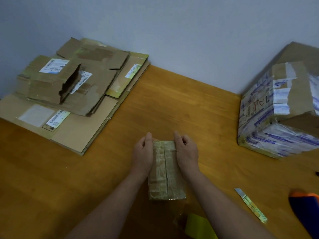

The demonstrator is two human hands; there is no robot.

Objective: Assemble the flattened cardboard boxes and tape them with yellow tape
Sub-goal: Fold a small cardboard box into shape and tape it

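A small cardboard box, assembled and covered in glossy tape, stands on the wooden table near its front edge. My left hand presses its left side and my right hand its right side, thumbs at the far top edge. A strip of yellow tape trails from the box's near end toward me. A stack of flattened cardboard boxes with shipping labels lies at the back left.
A large taped cardboard box with blue printed tape stands at the right. A utility knife with its blade out lies right of my right forearm. An orange and blue object sits at the right edge. A wall runs behind.
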